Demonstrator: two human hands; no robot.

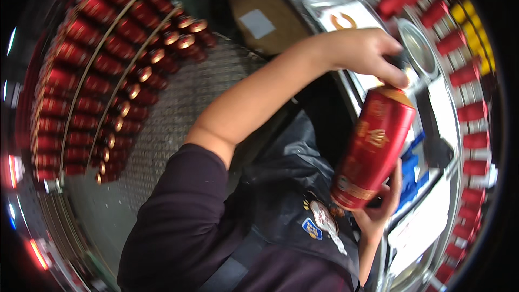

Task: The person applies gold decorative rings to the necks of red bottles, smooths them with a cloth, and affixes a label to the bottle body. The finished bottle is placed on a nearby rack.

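Note:
A red bottle with a gold-coloured shoulder and gold markings is held tilted in front of my apron. My right hand wraps round its lower part from the far side, fingers bent against it. Reaching across from the left, my left hand is at the bottle's top end. Its thumb and fingers close round a small dark piece, whose kind I cannot make out. Whether that piece is joined to the bottle is unclear, and the fingers are slightly blurred.
Rows of red bottles with gold ends are stacked at the left, above a patterned metal floor. A brown carton stands at the back. Along the right, red bottles line a metal-edged bench holding a round dish and white sheets.

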